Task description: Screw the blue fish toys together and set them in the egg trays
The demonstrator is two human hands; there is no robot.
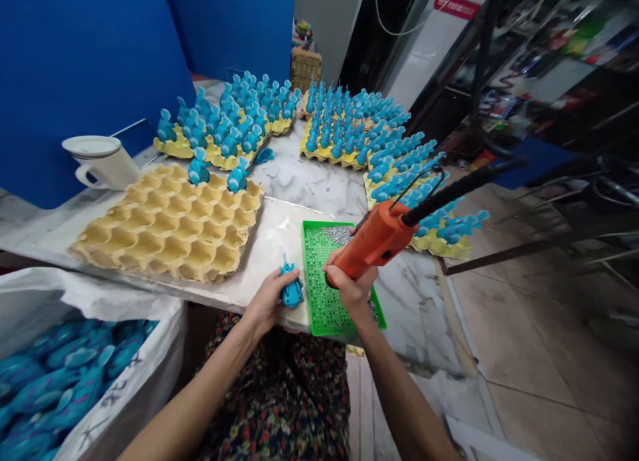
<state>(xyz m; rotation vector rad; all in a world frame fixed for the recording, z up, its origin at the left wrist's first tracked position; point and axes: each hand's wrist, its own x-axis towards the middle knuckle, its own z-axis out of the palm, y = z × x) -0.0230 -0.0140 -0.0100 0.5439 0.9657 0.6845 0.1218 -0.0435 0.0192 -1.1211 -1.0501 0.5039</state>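
My left hand [269, 301] is closed around a small blue plastic fish toy [291, 289] at the near edge of the marble table. My right hand [352, 289] grips an orange electric screwdriver [375, 238] with a black cable, its tip down over a green perforated tray [324, 295] that holds small screws at its far end. The toy sits just left of the green tray. A yellow egg carton [164, 228] to the left carries two blue fish toys [198, 169] at its far edge.
Several more yellow cartons packed with blue fish toys [339, 125] cover the back and right of the table. A white sack [64, 374] full of blue toys stands at lower left. A white cup [100, 160] sits by the blue wall.
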